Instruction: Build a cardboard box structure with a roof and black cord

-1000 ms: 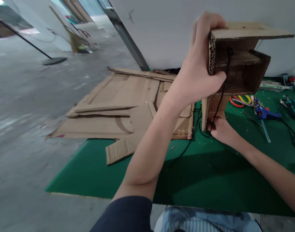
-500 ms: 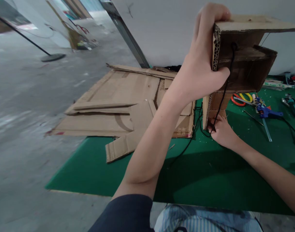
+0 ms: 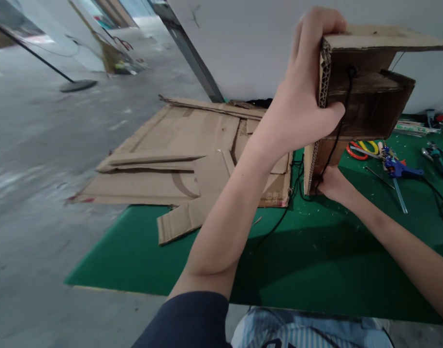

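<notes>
Upright on the right half of the table stands a cardboard structure [image 3: 374, 113] with box-like compartments and a flat top flap. My left hand [image 3: 308, 92] grips its upper left wall, thumb on the inner side and fingers over the top corner. A black cord [image 3: 335, 147] hangs from a hole inside the upper compartment down to the base. My right hand [image 3: 332, 182] reaches into the lower opening, beside the cord's lower end. Its fingers are hidden by the cardboard, so I cannot see what they touch. More black cord [image 3: 279, 222] trails out over the table on the left.
Flattened cardboard sheets [image 3: 163, 140] cover the left of the green table [image 3: 134, 256]. Scissors [image 3: 357, 151], a blue glue gun [image 3: 403, 168] with a clear stick, and pliers [image 3: 437, 157] lie at the right. A wall stands behind.
My right hand has pushed further into the lower opening, and its fingers have gone out of sight. My left hand keeps its grip on the cardboard structure.
</notes>
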`<move>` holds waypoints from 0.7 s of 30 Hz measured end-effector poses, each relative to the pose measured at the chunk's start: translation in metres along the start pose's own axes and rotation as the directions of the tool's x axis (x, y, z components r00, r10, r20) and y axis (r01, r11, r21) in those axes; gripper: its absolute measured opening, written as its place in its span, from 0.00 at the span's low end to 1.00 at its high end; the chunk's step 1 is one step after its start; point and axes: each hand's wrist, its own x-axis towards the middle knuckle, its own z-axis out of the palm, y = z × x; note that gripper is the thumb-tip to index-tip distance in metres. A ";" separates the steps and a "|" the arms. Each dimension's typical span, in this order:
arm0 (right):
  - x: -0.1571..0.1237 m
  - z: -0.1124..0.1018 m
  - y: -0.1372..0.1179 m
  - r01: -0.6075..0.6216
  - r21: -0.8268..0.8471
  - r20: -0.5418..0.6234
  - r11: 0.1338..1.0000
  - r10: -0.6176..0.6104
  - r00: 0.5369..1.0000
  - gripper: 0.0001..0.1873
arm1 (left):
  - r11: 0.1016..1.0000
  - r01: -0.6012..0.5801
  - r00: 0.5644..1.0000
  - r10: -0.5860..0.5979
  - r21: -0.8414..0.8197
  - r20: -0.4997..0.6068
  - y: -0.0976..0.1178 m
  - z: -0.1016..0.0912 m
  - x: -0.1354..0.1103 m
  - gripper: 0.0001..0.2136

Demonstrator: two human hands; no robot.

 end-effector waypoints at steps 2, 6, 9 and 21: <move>0.006 -0.003 0.001 -0.036 -0.002 0.042 0.999 0.036 0.998 0.10 | 1.000 -0.026 1.000 0.026 -0.007 0.005 -0.004 0.000 0.000 0.25; 0.013 -0.005 0.003 -0.046 -0.069 0.079 0.997 0.051 0.996 0.06 | 0.999 -0.051 0.999 0.051 0.019 0.003 -0.012 0.001 0.000 0.26; 0.016 -0.004 0.003 -0.037 -0.097 0.083 0.995 0.045 0.996 0.06 | 0.997 -0.078 0.997 0.078 0.007 -0.003 -0.014 0.002 0.000 0.26; 0.015 -0.001 0.000 -0.035 -0.114 0.048 0.993 0.041 0.998 0.05 | 0.992 -0.121 0.992 0.121 0.017 -0.019 -0.017 0.003 0.000 0.25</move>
